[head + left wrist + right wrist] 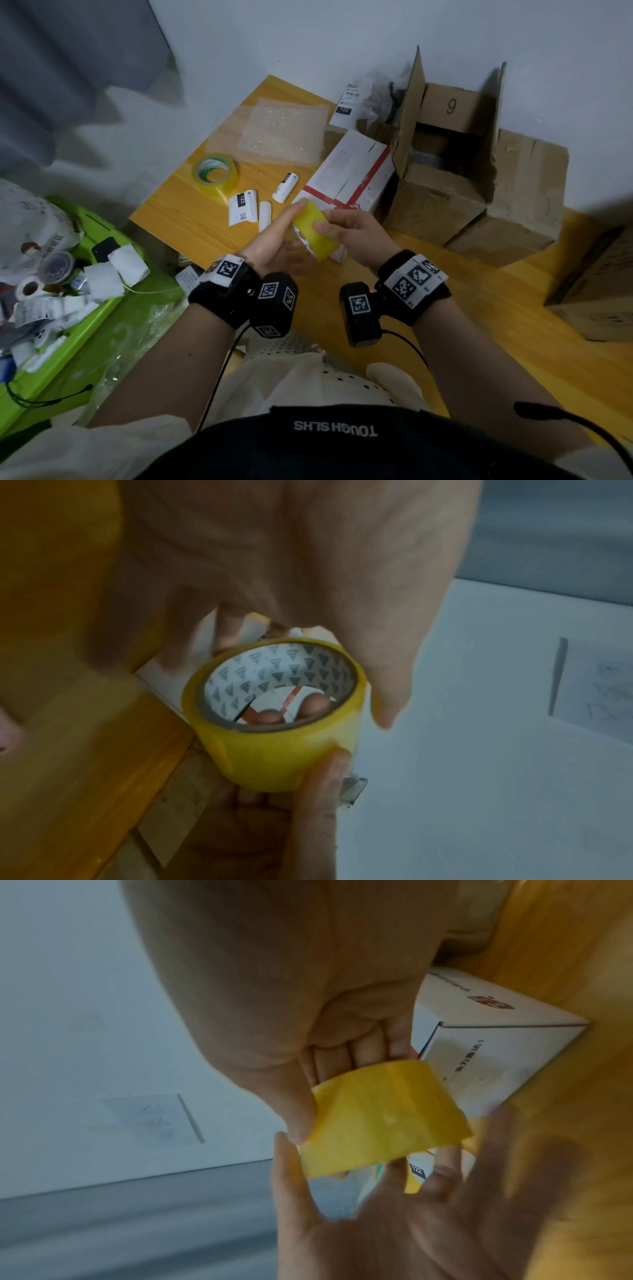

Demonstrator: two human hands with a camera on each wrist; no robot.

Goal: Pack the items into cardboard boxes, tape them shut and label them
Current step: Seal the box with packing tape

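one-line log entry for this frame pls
right hand: grips yellow tape roll | left hand: open, fingertip on roll | white box: closed, on table | phase: finding tape end, likely

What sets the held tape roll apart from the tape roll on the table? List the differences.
1. The held roll is gripped by the right hand, with the left hand's straight fingers against it; the table roll lies untouched on the table.
2. The held roll's core has a grey triangle pattern in the left wrist view; the table roll's core shows green print.
3. The held roll looks solid yellow; the table roll looks paler and more see-through.

Both are yellowish packing tape rolls.
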